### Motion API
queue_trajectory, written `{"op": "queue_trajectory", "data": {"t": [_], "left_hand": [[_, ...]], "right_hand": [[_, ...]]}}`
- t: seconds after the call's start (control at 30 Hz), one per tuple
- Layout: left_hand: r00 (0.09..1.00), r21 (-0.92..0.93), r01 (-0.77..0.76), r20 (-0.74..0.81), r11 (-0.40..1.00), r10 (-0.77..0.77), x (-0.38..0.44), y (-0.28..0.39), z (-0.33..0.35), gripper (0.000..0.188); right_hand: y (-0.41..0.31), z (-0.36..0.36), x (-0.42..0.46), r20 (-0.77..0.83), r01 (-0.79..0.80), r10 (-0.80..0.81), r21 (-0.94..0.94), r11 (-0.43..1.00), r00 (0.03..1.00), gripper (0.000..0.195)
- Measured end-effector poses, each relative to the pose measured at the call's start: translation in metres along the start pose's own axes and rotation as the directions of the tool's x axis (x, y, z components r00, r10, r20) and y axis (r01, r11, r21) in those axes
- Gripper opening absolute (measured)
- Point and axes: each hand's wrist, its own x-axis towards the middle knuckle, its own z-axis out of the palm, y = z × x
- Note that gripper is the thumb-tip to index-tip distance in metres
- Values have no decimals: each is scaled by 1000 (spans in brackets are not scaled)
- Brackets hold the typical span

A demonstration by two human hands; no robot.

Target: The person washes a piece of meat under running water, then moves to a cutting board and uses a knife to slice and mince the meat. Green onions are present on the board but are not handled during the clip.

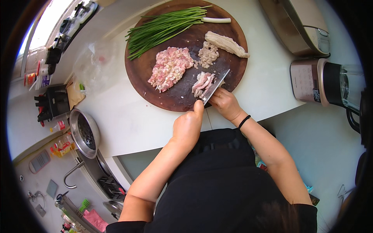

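Note:
My left hand point(188, 125) grips the handle of a kitchen knife, thumb laid along the top. The knife's wide steel blade point(218, 85) slants up and to the right over a round wooden chopping board point(137, 83). Against the blade's left face lie strips of sliced pork point(202, 84). My right hand point(225, 103) is just behind the blade, fingers bent at the board's lower right edge; the blade hides the fingertips and what they touch. Minced pork point(172, 67) spreads at the board's middle left. Paler chopped meat point(208, 54) sits beside a long pale meat piece point(227, 43).
Green garlic chives point(166, 29) and a white leek stalk point(216, 20) lie across the board's far side. A blender point(309, 81) and a rice cooker point(303, 32) stand right on the white counter point(125, 122). A steel bowl point(94, 131) sits left, near a faucet point(70, 174).

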Motion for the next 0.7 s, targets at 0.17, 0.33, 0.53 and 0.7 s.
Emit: {"op": "queue_trajectory", "data": {"t": [0.17,0.33,0.53,0.7], "left_hand": [[1000,-38,17,21,999,-17,-10,-8,4,48],[1000,-37,19,15,999,-19,-29,-19,1,55],[992,-9,-79,-99,997,78,15,-8,9,40],[981,-167,-92,-183,982,61,13,-33,10,36]], "right_hand": [[-3,-1,2,2,33,-33,-52,998,999,22],[-10,6,0,-6,21,-21,-40,999,1000,21],[-13,3,-1,10,-26,26,-27,999,1000,17],[-24,-4,-2,-49,-50,50,-6,999,998,11]]}}
